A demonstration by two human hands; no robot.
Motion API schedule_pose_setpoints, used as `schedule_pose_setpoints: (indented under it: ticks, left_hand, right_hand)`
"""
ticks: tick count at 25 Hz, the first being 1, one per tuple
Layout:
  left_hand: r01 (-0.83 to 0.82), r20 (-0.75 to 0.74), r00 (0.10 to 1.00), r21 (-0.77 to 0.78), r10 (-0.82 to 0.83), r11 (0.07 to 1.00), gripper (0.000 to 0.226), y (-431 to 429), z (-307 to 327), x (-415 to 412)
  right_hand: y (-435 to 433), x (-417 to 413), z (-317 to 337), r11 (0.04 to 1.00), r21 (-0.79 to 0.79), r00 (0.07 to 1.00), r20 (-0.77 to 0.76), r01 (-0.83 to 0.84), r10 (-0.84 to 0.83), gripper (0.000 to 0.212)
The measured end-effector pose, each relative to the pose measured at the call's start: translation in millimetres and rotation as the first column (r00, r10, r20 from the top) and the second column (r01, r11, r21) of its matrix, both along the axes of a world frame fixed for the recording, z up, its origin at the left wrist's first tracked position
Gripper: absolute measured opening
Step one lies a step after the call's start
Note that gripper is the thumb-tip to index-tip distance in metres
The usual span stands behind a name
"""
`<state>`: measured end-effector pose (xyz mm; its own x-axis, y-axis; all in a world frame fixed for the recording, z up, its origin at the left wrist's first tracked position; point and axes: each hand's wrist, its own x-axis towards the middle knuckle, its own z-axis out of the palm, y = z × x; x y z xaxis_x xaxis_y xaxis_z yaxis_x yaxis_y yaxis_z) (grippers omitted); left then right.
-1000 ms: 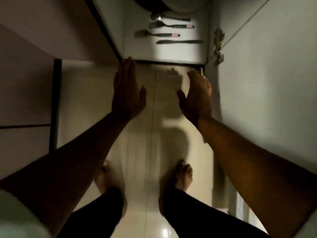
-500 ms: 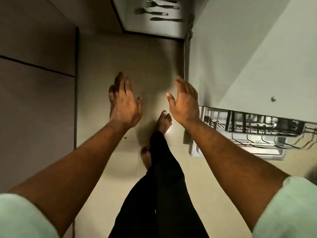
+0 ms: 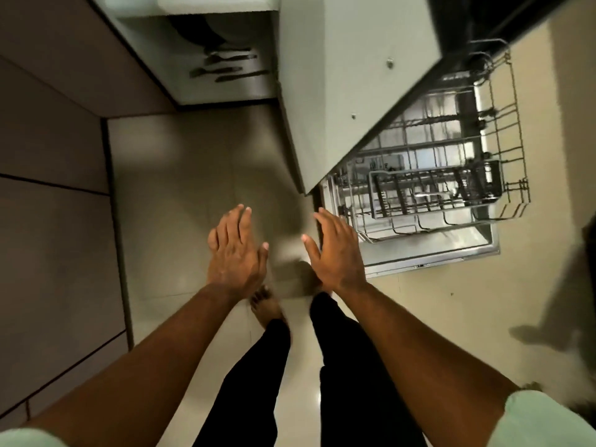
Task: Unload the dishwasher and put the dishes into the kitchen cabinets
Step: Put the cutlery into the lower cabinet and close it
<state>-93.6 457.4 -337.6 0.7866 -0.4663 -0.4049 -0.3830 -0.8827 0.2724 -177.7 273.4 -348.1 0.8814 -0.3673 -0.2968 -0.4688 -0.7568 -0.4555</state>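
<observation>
My left hand (image 3: 235, 250) and my right hand (image 3: 335, 250) are stretched out in front of me over the floor, fingers straight, holding nothing. To the right, the dishwasher's wire rack (image 3: 451, 175) is pulled out over its lowered door (image 3: 429, 256); I see no dishes in the part that shows. Far ahead, an open cabinet shelf (image 3: 193, 88) holds several pieces of cutlery (image 3: 225, 67) laid side by side and a dark round dish (image 3: 200, 33).
An open pale cabinet door (image 3: 338, 75) hangs over the rack's left part. Brown cabinet fronts (image 3: 54, 188) run along the left. My bare feet and black trousers stand on the tiled floor (image 3: 180, 188). A dark shadow lies at the right.
My view has swung right and back from the cutlery shelf, bringing the dishwasher rack fully into sight. Both hands stay open and have drifted toward the rack's near corner.
</observation>
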Motion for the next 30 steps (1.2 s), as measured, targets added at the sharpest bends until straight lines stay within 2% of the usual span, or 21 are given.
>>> schedule_pose_setpoints:
  ticks: [4, 9, 16, 21, 24, 27, 30]
  left_hand:
    - [0.173, -0.044, 0.984, 0.041, -0.171, 0.984, 0.073, -29.4, -1.6, -24.2]
    - [0.377, -0.092, 0.924, 0.055, -0.371, 0.925, 0.071, -90.0, -10.2, -49.7]
    - [0.444, -0.106, 0.892, 0.022, -0.44, 0.896, 0.068, -195.7, -28.3, -61.0]
    - [0.432, -0.113, 0.897, 0.016, -0.427, 0.902, 0.064, -268.4, -51.9, -55.8]
    - [0.417, -0.126, 0.904, 0.052, -0.409, 0.907, 0.063, -307.3, -81.0, -51.0]
    - [0.41, -0.12, 0.908, 0.072, -0.4, 0.909, 0.063, -344.7, -108.3, -47.8]
    - [0.419, -0.107, 0.906, 0.069, -0.41, 0.906, 0.062, -369.0, -129.6, -44.8]
  right_hand:
    - [-47.1, -55.4, -8.0, 0.995, -0.019, 0.993, -0.053, 0.1, -0.101, 0.056]
    - [-109.7, -97.8, -18.8, 0.963, -0.016, 0.962, -0.052, 0.269, -0.269, 0.048]
    - [-205.0, -114.3, -36.2, 0.927, -0.021, 0.922, -0.091, 0.375, -0.376, 0.047]
    - [-287.1, -98.4, -66.4, 0.951, 0.003, 0.939, -0.162, 0.309, -0.304, 0.062]
    - [-334.3, -85.2, -92.1, 0.972, 0.025, 0.956, -0.186, 0.234, -0.225, 0.059]
    - [-374.5, -75.4, -121.3, 0.988, 0.039, 0.951, -0.279, 0.15, -0.133, 0.063]
    - [-396.1, -66.2, -141.6, 0.998, 0.007, 0.949, -0.309, 0.063, -0.058, 0.051]
